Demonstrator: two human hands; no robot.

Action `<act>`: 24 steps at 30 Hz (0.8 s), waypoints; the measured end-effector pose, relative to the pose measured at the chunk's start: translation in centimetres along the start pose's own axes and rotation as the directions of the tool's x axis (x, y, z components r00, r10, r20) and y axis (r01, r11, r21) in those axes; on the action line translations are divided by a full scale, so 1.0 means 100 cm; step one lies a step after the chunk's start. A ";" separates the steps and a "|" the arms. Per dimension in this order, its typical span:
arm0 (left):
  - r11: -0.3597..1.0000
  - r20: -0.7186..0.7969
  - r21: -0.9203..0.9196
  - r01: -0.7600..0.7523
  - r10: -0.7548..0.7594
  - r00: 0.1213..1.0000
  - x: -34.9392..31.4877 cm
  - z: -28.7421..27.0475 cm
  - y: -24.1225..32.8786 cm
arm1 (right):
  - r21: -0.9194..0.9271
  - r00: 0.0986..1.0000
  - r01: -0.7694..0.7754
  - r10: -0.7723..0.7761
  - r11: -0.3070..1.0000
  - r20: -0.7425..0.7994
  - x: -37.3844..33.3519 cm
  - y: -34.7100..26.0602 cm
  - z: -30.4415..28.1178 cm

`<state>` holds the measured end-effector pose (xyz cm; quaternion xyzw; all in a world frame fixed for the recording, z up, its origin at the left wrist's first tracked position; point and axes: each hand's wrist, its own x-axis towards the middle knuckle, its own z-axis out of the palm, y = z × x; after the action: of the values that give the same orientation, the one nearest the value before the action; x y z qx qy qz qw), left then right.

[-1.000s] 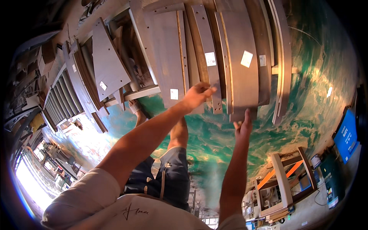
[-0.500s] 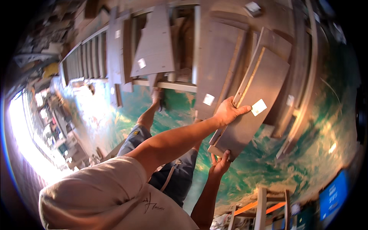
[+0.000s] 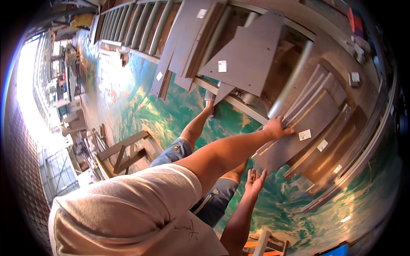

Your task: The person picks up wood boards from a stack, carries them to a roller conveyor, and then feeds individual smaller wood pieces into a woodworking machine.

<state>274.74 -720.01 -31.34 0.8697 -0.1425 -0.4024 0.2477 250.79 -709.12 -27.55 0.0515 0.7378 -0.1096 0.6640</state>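
Note:
A long grey board (image 3: 299, 136) with a white label lies slanted on the stack at the right. My left hand (image 3: 276, 129) is closed over its left edge near the lower end, thumb on the label side and fingers at the edge. Just off the board's lower end, my right hand (image 3: 255, 182) is open, palm up and fingers apart, holding nothing. More boards lie partly under and beside this one, such as a brown-edged board (image 3: 322, 145) with its own label.
A roller conveyor (image 3: 141, 25) runs along the far side, carrying grey cut panels (image 3: 250, 53). A wooden frame (image 3: 124, 149) stands at left on the green marbled floor (image 3: 162, 115). Another frame with orange parts (image 3: 265, 245) is at the bottom. My feet are beside the conveyor.
My view has swung right. The grey board, held by both hands before, now lies lower on the stack. My right hand has come off its end, while my left stays at its edge.

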 end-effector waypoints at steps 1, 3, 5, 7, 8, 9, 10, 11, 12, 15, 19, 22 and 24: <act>0.998 -0.121 0.056 -0.006 0.012 0.993 -0.001 -0.015 -0.013 | -0.055 0.998 -0.058 0.057 0.997 -0.027 0.006 0.010 0.000; 0.992 0.228 -0.048 0.114 -0.100 0.968 0.012 -0.071 -0.042 | -0.242 0.997 -0.072 0.068 0.968 -0.023 0.000 0.029 0.022; 0.959 0.381 -0.158 0.236 -0.161 0.910 0.014 -0.144 -0.068 | -0.403 0.995 -0.027 0.062 0.915 0.074 -0.005 0.048 0.055; 0.928 0.285 -0.230 0.292 -0.222 0.932 0.012 -0.219 -0.115 | -0.558 0.985 0.031 0.070 0.829 0.159 -0.025 0.075 0.121; 0.929 0.209 -0.230 0.291 -0.244 0.947 0.016 -0.254 -0.144 | -0.619 0.974 0.068 0.081 0.782 0.210 -0.028 0.089 0.151; 0.951 0.035 -0.150 0.270 -0.268 0.963 0.017 -0.289 -0.170 | -0.655 0.965 0.093 0.096 0.750 0.246 -0.034 0.103 0.184; 0.945 -0.205 -0.262 0.195 -0.252 0.946 0.026 -0.310 -0.218 | -0.692 0.950 0.121 0.118 0.712 0.288 -0.041 0.121 0.224; 0.973 -0.429 -0.204 0.111 -0.191 0.883 0.039 -0.335 -0.259 | -0.713 0.940 0.144 0.131 0.686 0.315 -0.040 0.139 0.256; 0.947 -0.436 -0.271 0.170 -0.278 0.856 0.050 -0.367 -0.278 | -0.722 0.934 0.167 0.127 0.671 0.334 -0.035 0.155 0.284; 0.959 -0.591 -0.129 0.250 -0.277 0.757 0.084 -0.453 -0.362 | -0.763 0.866 0.284 0.186 0.580 0.464 -0.044 0.216 0.389; 0.987 -0.547 -0.018 0.158 -0.142 0.825 0.160 -0.501 -0.416 | -0.691 0.740 0.607 0.038 0.393 0.671 -0.014 0.283 0.499; 0.947 -0.273 -0.297 0.124 -0.209 0.939 0.197 -0.508 -0.413 | -0.721 0.733 0.677 -0.223 0.149 0.642 -0.003 0.313 0.564; 0.984 -0.264 -0.131 0.117 -0.148 0.953 0.210 -0.501 -0.401 | -0.803 0.804 0.566 -0.335 0.183 0.490 0.019 0.319 0.586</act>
<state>328.60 -680.00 -38.72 0.9087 -0.0252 -0.3022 0.2868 314.41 -691.73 -37.92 -0.5662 0.5721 0.1329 0.5783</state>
